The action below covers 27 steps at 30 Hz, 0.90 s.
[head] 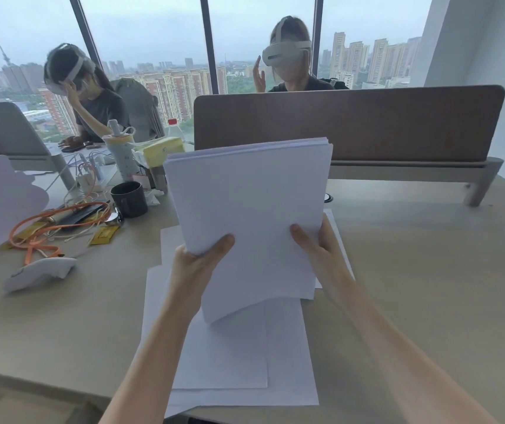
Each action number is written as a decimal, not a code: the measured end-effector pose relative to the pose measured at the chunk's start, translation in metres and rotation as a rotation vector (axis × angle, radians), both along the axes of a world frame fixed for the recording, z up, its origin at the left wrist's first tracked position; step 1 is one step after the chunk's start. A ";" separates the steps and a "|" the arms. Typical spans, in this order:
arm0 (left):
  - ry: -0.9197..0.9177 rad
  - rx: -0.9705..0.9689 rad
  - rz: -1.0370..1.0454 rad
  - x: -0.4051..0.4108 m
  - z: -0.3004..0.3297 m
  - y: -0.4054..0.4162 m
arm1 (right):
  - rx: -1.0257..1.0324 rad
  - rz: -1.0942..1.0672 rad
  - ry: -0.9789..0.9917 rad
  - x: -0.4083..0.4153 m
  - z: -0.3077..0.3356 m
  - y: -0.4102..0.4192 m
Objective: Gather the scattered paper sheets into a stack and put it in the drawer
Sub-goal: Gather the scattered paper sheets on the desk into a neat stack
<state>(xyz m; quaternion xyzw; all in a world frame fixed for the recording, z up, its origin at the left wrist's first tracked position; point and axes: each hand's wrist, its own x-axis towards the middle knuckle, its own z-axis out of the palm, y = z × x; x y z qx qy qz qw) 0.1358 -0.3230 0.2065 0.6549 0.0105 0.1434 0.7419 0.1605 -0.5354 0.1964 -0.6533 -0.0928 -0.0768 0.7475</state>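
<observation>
A stack of white paper sheets (248, 203) stands almost upright above the desk, its lower edge curling over the sheets below. My left hand (196, 261) grips its lower left corner, thumb on the front face. On the stack's lower right edge my right hand (318, 246) holds on, thumb also in front. More loose white sheets (245, 356) lie overlapping on the beige desk (413, 270) under the stack, reaching the near edge. No drawer is in view.
Left of the papers are a black mug (129, 198), orange cables (46, 228), a white controller (38, 272) and a water bottle (121, 153). A brown divider panel (367, 123) runs along the desk's far edge. Two people wearing headsets sit beyond it.
</observation>
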 end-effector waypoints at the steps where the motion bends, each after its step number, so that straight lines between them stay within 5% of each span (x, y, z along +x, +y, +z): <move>1: 0.011 0.015 -0.006 -0.002 -0.006 0.001 | -0.031 0.004 0.036 -0.002 -0.010 0.000; 10: 0.174 0.295 0.132 0.011 -0.024 0.017 | -0.425 -0.053 0.185 0.008 -0.018 0.007; 13: 0.254 0.202 0.118 0.010 -0.024 0.028 | -0.554 -0.029 0.259 0.008 -0.012 0.010; 20: 0.388 -0.010 0.079 -0.003 -0.057 0.078 | -1.230 -0.087 0.383 0.001 -0.029 0.004; 24: 0.423 0.028 0.144 -0.003 -0.075 0.086 | -1.161 -0.030 0.373 0.000 -0.027 0.011; 27: 0.411 0.014 0.128 0.000 -0.077 0.081 | -0.792 0.100 0.522 -0.004 -0.028 0.016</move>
